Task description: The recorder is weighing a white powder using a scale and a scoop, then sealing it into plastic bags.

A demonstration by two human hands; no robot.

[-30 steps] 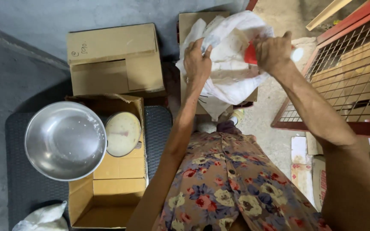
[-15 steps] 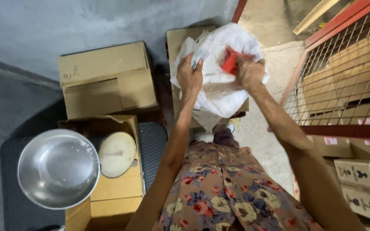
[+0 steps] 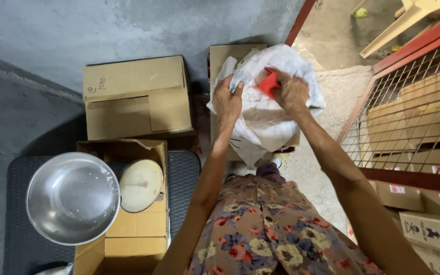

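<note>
- Bag [image 3: 266, 122]: the white plastic bag sits on top of an open carton [image 3: 230, 56] against the wall, straight ahead of the person, and both hands are at its mouth. It bulges past the carton's right edge, so a hard tug could, I judge, tip it off toward the floor.
- Bowl [image 3: 72, 197], far left: the steel bowl rests on what looks like a scale, with the round dial [image 3: 141, 185] just beside it, all perched on a low box [image 3: 138, 234]. It is well apart from the hands, but it overhangs the box, and a knock from a knee or a swinging elbow could send it off.
- Closed box [image 3: 133, 97]: it stands behind the bowl, near the bag's carton. Anything spilling left from the bag would land in the dark gap between the two.
- Left hand [image 3: 227, 102]: its fingers are curled, pinching a fold of the bag's rim. The plastic looks thin and crumpled; if the pinch slips, the mouth may collapse or tear.
- Right hand [image 3: 292, 94]: closed around a small red scoop [image 3: 269, 84], which is held at the bag's opening. I cannot tell whether it is loaded. A tilted scoop could shed its contents onto the bag or the floor.
- Wire rack [image 3: 413, 117], right: it stands near the right elbow, which could catch it on drawing back.
</note>
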